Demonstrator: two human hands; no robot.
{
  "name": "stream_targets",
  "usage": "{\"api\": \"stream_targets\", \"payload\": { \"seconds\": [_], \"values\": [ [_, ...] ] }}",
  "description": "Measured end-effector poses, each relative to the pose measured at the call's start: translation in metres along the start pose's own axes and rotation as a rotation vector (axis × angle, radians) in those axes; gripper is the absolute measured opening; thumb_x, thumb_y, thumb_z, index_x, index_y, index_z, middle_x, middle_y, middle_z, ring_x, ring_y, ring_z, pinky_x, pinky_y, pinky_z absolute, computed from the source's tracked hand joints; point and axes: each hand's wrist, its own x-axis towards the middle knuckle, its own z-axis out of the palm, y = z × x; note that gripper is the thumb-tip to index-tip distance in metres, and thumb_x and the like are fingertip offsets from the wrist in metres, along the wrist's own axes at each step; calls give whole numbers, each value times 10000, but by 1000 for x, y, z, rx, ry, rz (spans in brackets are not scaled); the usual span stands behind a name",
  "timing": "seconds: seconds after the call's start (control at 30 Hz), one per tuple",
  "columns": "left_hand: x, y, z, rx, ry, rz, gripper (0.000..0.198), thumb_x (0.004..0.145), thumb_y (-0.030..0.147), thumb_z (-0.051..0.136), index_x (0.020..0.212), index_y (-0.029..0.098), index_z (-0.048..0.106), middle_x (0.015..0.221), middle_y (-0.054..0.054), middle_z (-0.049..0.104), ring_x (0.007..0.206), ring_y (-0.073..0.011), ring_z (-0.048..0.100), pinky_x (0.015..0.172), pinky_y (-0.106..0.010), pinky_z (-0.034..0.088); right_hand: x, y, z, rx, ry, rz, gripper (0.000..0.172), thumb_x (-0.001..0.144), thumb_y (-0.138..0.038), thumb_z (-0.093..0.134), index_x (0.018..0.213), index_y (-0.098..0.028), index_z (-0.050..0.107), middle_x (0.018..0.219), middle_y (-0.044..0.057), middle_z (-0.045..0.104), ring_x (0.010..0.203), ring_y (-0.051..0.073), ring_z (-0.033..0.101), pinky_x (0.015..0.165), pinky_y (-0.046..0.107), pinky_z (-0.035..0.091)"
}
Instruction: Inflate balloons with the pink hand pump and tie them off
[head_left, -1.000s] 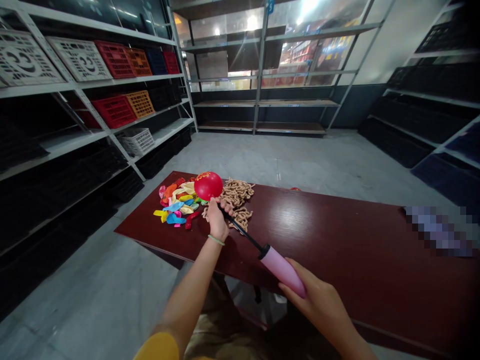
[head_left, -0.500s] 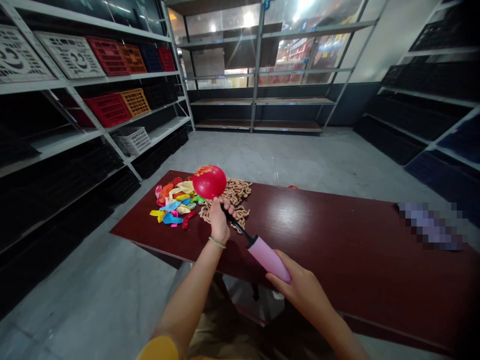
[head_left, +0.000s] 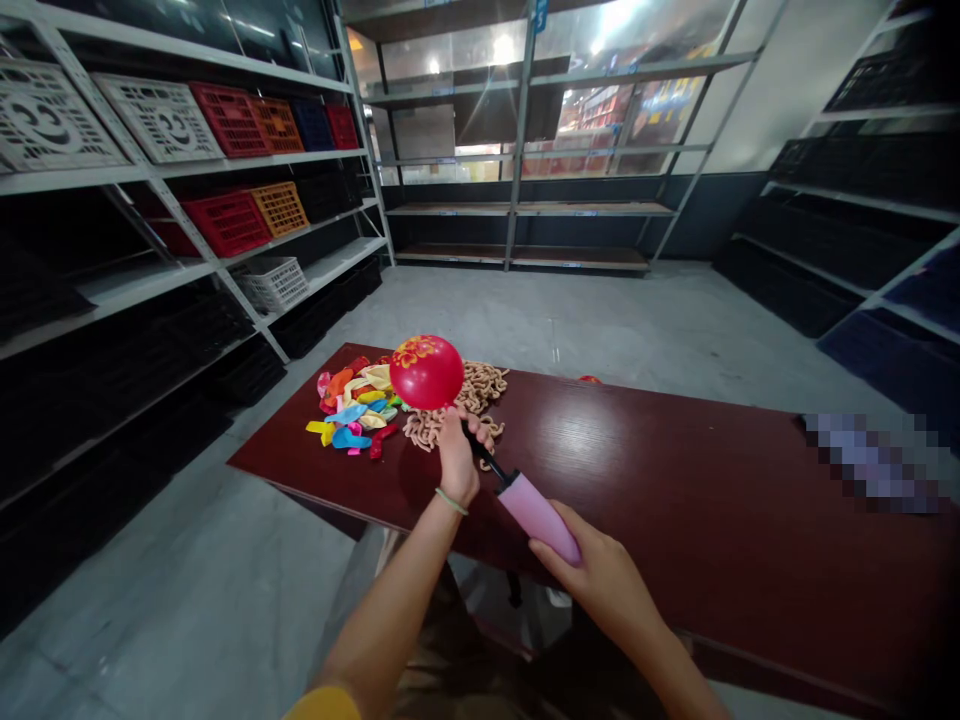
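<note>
- As the head view looked forward and down over a dark red-brown table (head_left: 645, 480), both bare hands were on a single tool, a pink hand pump (head_left: 541, 515), slanting up and leftward over the table's near part.
- Left hand (head_left: 457, 462): fingers closed round the black front end (head_left: 487, 456) of the pump, just below the balloon's mouth; exact hold on the neck was hidden.
- Right hand (head_left: 596, 562): fingers clamped on the rear of the pump's pink barrel.
- Red balloon (head_left: 426, 372): rounded with air, yellow floral print on its upper left; located directly above the left hand, overlapping the piles behind it in this view.
- Limp balloons (head_left: 356, 412): loose pile on the left end of the table; red, orange, cream, yellow, blue, pink and green noted.
- Tan curled strands (head_left: 484, 385): heaped beside that pile, partly covered by the red balloon and the left hand.
- Purplish item (head_left: 870, 462): at the table's far right, pixelated; identity could not be told.
- Worn: pale green bracelet (head_left: 451, 501) on the left wrist; yellow sleeve (head_left: 326, 703) at the lower edge.
- Surroundings: left rack (head_left: 184, 165) carried white, red, orange and blue crates; grey floor (head_left: 600, 315) lay beyond the table.
</note>
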Motion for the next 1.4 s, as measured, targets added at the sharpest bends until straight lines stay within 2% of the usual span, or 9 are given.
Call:
{"api": "stream_targets", "payload": {
  "seconds": [0.17,0.37,0.57,0.7,0.9,1.0,1.1,1.3,1.4],
  "values": [
    [-12,-9,-3,21,13,-62,294,909,443,567,795,206,436,616,56,379,460,-79,385,420,-204,343,7,-14,6,48,-35,17,500,882,-513,528,1304,-246,556,1202,69,699,1058,296,683,848,380,533],
    [15,25,-1,9,32,47,257,944,386,521,783,201,445,606,51,378,457,-83,405,418,-202,331,-16,11,-4,70,-47,10,555,859,-508,575,1348,-249,534,1348,76,615,1200,290,610,987,391,485],
    [34,48,1,-16,19,104,283,921,394,573,766,201,438,604,58,366,452,-77,388,420,-199,331,-31,30,-15,39,-35,23,571,865,-545,567,1363,-271,508,1327,57,633,1124,268,657,917,352,524],
    [29,38,2,-37,27,84,290,920,400,570,762,202,429,599,59,363,447,-75,374,416,-196,318,-23,18,-14,12,-6,0,524,873,-554,549,1307,-262,557,1258,59,675,1089,276,673,889,353,530],
    [-4,0,6,-1,-9,-19,283,921,424,559,791,203,437,618,54,371,462,-74,376,431,-196,334,6,-11,-5,17,-9,-11,474,896,-528,506,1275,-247,556,1167,79,709,1026,303,693,804,367,525],
    [-10,-5,5,13,-8,-21,287,920,436,556,798,207,435,619,51,383,465,-81,389,432,-204,346,12,-18,-1,54,-3,-8,464,893,-510,515,1274,-251,558,1181,74,704,1048,302,685,812,363,523],
    [1,6,1,7,11,3,272,927,416,546,793,206,439,604,55,373,455,-80,390,423,-200,338,8,-13,0,81,-10,-15,485,877,-495,541,1296,-253,562,1229,70,687,1081,290,674,855,363,525],
    [33,43,-8,-32,33,85,288,917,389,575,757,203,425,591,61,365,444,-75,386,417,-199,320,-18,20,-11,65,-41,12,551,845,-528,586,1330,-265,573,1332,52,630,1181,289,624,975,384,500],
    [41,51,-11,-64,42,82,261,927,362,556,768,205,421,591,66,354,435,-70,369,431,-195,330,-24,26,-18,62,-22,8,557,846,-551,583,1326,-268,579,1319,54,639,1167,293,632,973,390,502]
  ]
}}
